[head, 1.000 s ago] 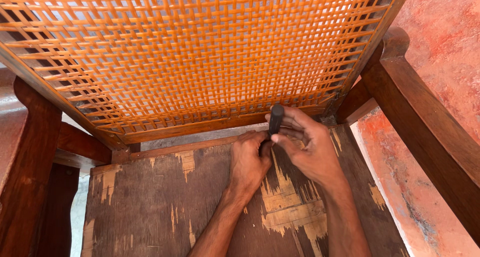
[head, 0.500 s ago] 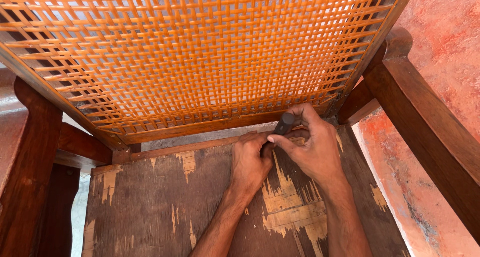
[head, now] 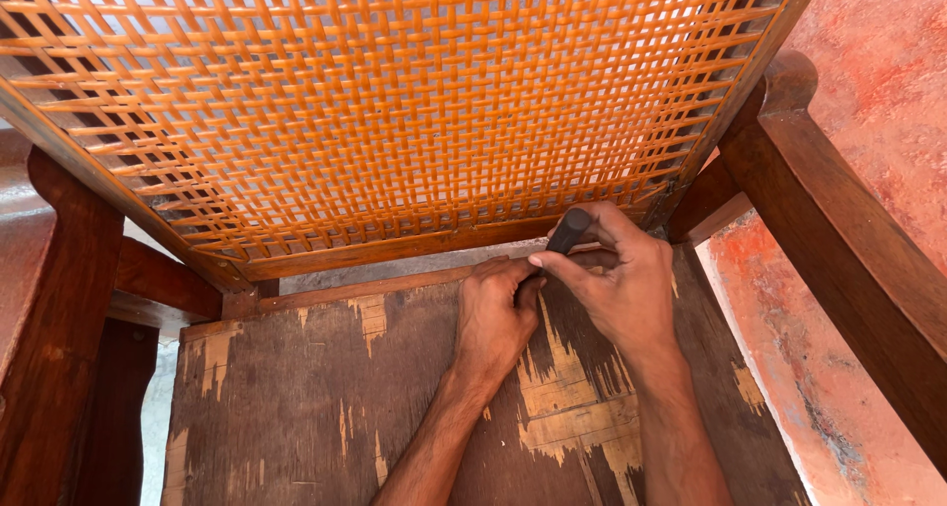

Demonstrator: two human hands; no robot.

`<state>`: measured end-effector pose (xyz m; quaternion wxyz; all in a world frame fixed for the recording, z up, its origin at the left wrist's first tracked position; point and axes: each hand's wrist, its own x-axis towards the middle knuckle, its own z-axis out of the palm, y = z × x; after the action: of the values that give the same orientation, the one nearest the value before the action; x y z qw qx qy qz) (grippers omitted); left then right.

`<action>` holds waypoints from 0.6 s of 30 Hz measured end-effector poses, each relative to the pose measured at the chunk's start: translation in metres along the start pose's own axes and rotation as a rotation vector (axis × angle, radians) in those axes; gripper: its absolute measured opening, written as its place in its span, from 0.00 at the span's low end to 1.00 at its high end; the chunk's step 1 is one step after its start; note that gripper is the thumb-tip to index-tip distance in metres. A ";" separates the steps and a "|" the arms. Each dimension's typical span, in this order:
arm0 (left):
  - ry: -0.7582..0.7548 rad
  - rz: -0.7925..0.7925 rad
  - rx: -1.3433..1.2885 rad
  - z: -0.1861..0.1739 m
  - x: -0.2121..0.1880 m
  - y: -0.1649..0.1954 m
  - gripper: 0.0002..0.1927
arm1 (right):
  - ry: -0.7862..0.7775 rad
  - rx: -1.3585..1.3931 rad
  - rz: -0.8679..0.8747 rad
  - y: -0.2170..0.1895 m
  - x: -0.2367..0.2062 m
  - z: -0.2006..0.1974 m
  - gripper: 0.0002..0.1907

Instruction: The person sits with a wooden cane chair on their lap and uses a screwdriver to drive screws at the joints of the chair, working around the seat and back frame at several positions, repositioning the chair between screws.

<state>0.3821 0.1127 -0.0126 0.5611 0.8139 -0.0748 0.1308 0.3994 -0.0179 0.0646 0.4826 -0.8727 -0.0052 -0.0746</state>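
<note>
Head view, right hand (head: 621, 289): grip wrapped around a dark tool handle (head: 569, 232), thumb pressed along its side; the rounded butt of the handle sticks up above the fingers, and the working end is hidden behind the hands.
Head view, left hand (head: 498, 314): fisted, knuckles up, resting on the worn plywood seat board (head: 306, 388) just beside the right hand and touching it at the thumb; whether this grip encloses anything cannot be told (the fingers curl under, out of sight).
Tool position: at the rear edge of the seat board, just below the bottom rail (head: 395, 250) of the chair back.
Chair back: orange woven cane panel (head: 395, 102), tilted away, in a wooden frame.
Seat board: peeling veneer, pale patches (largest near the right wrist).
Sides: dark wooden armrest (head: 838, 230) on the right, another (head: 59, 299) on the left.
Floor: reddish, worn (head: 848, 388).
</note>
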 end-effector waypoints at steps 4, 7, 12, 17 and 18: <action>-0.039 -0.062 0.036 0.001 0.001 -0.001 0.04 | -0.069 -0.046 -0.110 -0.002 -0.001 0.001 0.22; -0.002 -0.033 0.038 0.000 -0.001 0.001 0.05 | -0.216 0.134 -0.191 0.002 0.000 -0.002 0.24; 0.040 0.050 0.003 -0.001 0.000 0.003 0.07 | -0.206 0.206 -0.064 0.008 0.001 -0.004 0.18; 0.009 -0.010 0.016 0.000 0.000 0.000 0.06 | -0.071 0.015 -0.006 0.002 0.001 -0.001 0.19; 0.007 -0.011 0.009 -0.001 0.000 -0.001 0.06 | -0.039 -0.033 0.028 0.001 0.001 0.001 0.20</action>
<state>0.3820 0.1135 -0.0132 0.5584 0.8164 -0.0677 0.1309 0.4003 -0.0180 0.0636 0.4690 -0.8817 -0.0012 -0.0507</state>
